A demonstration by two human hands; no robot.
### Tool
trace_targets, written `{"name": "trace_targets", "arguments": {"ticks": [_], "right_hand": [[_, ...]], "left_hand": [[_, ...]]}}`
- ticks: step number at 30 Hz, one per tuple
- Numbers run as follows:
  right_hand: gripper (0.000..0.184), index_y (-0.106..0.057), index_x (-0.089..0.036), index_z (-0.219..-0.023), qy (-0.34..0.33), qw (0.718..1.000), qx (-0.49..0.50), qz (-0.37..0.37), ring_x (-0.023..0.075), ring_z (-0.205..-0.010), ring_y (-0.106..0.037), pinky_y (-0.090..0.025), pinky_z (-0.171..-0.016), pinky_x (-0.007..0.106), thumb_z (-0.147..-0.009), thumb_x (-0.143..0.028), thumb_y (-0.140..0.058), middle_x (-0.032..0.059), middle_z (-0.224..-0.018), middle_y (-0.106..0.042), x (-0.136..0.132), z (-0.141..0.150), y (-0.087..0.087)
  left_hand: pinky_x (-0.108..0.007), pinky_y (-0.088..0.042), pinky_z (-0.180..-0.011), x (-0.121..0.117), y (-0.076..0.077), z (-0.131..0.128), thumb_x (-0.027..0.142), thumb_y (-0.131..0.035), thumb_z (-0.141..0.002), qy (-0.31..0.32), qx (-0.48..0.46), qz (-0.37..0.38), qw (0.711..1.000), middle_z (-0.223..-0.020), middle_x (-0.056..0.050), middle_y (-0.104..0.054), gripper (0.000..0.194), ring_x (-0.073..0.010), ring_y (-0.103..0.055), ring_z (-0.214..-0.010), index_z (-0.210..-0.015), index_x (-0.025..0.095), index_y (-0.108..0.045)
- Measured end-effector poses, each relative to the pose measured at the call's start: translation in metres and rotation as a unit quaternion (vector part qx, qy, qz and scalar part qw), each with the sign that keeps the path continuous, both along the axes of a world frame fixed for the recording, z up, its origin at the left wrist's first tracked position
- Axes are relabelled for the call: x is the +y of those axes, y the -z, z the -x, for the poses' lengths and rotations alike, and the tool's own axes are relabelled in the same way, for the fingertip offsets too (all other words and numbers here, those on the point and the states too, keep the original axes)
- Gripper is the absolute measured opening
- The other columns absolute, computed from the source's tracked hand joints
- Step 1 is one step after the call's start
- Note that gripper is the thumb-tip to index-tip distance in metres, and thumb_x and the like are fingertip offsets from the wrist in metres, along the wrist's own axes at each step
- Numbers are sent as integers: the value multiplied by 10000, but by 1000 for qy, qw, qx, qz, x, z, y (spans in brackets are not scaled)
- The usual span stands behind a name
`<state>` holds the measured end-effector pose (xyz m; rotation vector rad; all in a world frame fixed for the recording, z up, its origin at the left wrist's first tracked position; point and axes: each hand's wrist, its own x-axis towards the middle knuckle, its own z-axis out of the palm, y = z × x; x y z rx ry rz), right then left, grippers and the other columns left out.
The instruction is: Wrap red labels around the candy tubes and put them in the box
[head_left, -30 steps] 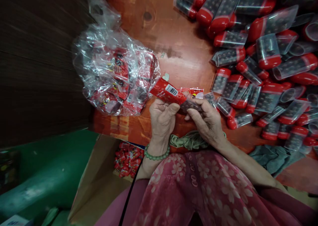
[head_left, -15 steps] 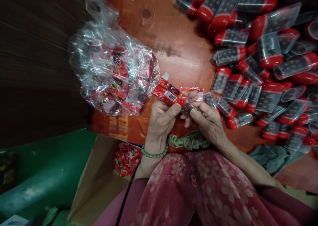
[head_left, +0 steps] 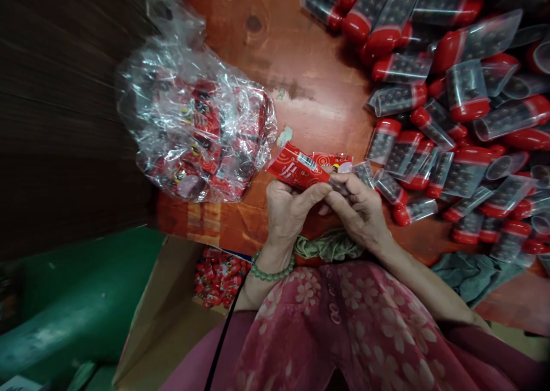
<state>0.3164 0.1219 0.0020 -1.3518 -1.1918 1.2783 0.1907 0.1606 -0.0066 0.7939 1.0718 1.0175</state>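
Between my two hands lies a red printed sleeve with a barcode, its loose end pointing up and left. From its right end a clear tube of dark balls shows, partly covered by fingers. My left hand is closed on the sleeve, thumb on top near where it meets the tube. My right hand grips the tube, and the two thumbs nearly touch. Just behind the hands, another flat red printed sleeve lies on the wooden table.
Many red-ended clear tubes are heaped at the right. A clear plastic bag of red printed packs lies at the left. Below the table edge stands a carton with red packs. A green cloth and a teal cloth lie along the front.
The sleeve has turned, so its barcode sits nearer the upper edge, and less of the tube shows. My left hand has shifted right, its thumb now close to the right thumb.
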Motion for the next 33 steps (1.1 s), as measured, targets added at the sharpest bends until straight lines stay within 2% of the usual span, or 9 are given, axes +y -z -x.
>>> {"name": "trace_targets", "arguments": {"ticks": [4, 7, 9, 13, 16, 23, 27, 30, 33], "right_hand": [[275, -583, -221, -1062, -11, 998, 48, 26, 112, -632, -630, -515, -593, 239, -930, -463, -587, -19, -761, -646, 2, 1, 0], [305, -514, -233, -1042, -4, 991, 123, 49, 115, -606, -645, -529, -600, 246, -897, -471, -637, -41, -723, -637, 3, 3, -1], [335, -461, -252, -1018, 12, 984, 169, 53, 119, -603, -658, -540, -601, 249, -870, -464, -675, -49, -737, -644, 3, 2, -2], [385, -461, -262, -937, 27, 988, 147, 38, 131, -700, -673, -551, -633, 256, -809, -512, -725, -16, -863, -664, 4, -4, -5], [470, -473, -253, -859, 24, 992, 115, 36, 131, -713, -660, -543, -610, 251, -707, -561, -794, -2, -926, -650, 4, -10, -7], [575, -457, -258, -798, -22, 991, 130, -17, 132, -591, -624, -504, -498, 249, -546, -504, -911, -19, -845, -684, -1, -17, -7], [550, -484, -257, -851, -55, 989, 131, -31, 147, -672, -673, -545, -558, 254, -571, -463, -911, 2, -921, -707, -8, -14, -9], [543, -523, -260, -1036, -146, 979, 140, -22, 170, -781, -720, -591, -650, 282, -659, -430, -874, 29, -997, -714, -16, -15, -12], [480, -536, -246, -1176, -182, 981, 53, -33, 158, -738, -717, -599, -662, 289, -790, -376, -790, 22, -915, -717, -22, -23, -15]], "left_hand": [[-319, -597, -778, -1, -7, -2, 590, -774, -700, -13, -54, -9, 998, -1123, -66, -741, 511, -217, -729, -944, -1068, 245, -688], [-264, -550, -567, -4, -10, -3, 651, -696, -745, 27, -58, 44, 997, -1064, -103, -754, 523, -224, -724, -881, -1004, 198, -717], [-250, -523, -529, -7, -10, -4, 653, -689, -750, 63, -64, 60, 994, -1062, -117, -753, 524, -225, -718, -872, -973, 180, -733], [-310, -578, -736, -14, -8, -9, 594, -701, -777, 86, -100, 47, 990, -1069, -104, -748, 431, -239, -703, -997, -936, 197, -752], [-360, -563, -860, -19, -10, -11, 576, -734, -753, 79, -126, 64, 987, -977, -89, -762, 408, -238, -709, -974, -878, 189, -762], [-341, -549, -767, -37, -19, -5, 591, -746, -727, 144, -114, 103, 978, -802, -72, -726, 459, -209, -682, -785, -782, 135, -757], [-352, -555, -794, -43, -26, 0, 583, -736, -742, 142, -122, 84, 979, -849, -87, -734, 452, -229, -694, -829, -807, 136, -759], [-417, -538, -958, -54, -34, 22, 490, -698, -816, 108, -64, 43, 991, -1134, -112, -726, 340, -278, -685, -1044, -929, 177, -769], [-450, -498, -1059, -81, -36, 73, 345, -616, -896, 21, 119, -10, 993, -1343, -48, -645, 199, -292, -631, -1191, -984, 250, -768]]}}
